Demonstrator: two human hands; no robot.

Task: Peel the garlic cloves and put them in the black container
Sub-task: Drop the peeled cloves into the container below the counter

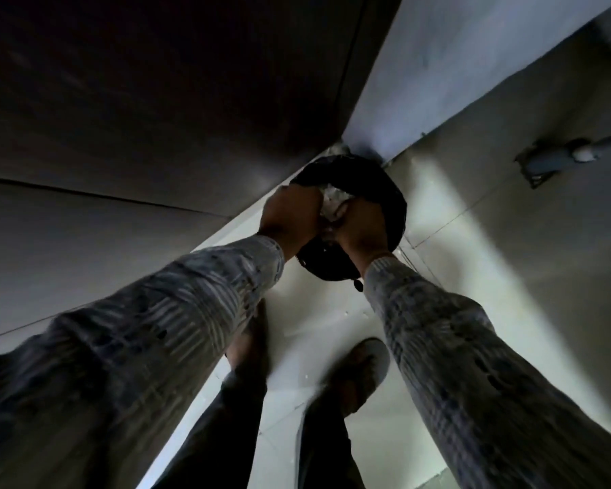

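Hands, where?
Left hand (290,217) and right hand (360,231) meet over the container (394,206) on the floor (473,241), with pale scraps (332,202) between them.
Grip?
Fingers curled; blur hides any pinch.

left grip (291,217) + right grip (358,231) | close together above black container (395,202) | pale scraps (332,202) between | floor (455,277) beneath

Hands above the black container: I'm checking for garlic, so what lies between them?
Head view: a pale crumpled clump, too blurred to identify, between left hand and right hand, over the black container.
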